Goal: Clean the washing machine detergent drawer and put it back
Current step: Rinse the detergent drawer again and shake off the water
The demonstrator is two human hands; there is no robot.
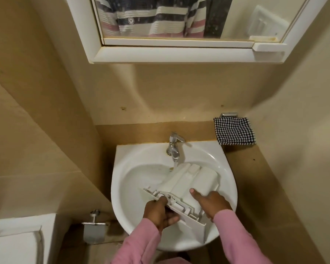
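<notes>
Nearest the camera, the left hand [158,212] in its pink sleeve [141,242] is closed tight on the white plastic detergent drawer [189,180]. Its fingers are curled under the near left end of the ribbed front panel and its thumb presses on top. Just to the right, the right hand [211,203] clasps the drawer's right flank. The thumb lies straight along the smooth moulded surface, and the fingers look folded down over the edge by the panel, though their tips are hidden.

The drawer lies in the round white ceramic basin [118,187], apparently turned underside up. Its long axis runs away from both hands, up and slightly to the right. The front panel is at the grips and the far end points at the chrome tap [172,147], just right of the thin falling stream of water [175,164]. The left hand is the one on the panel, so I judge that swinging the far end left to meet the water pivots there.

Beyond, a black-and-white checked cloth [234,133] hangs at the right wall. A white-framed mirror cabinet [171,54] sits above.
</notes>
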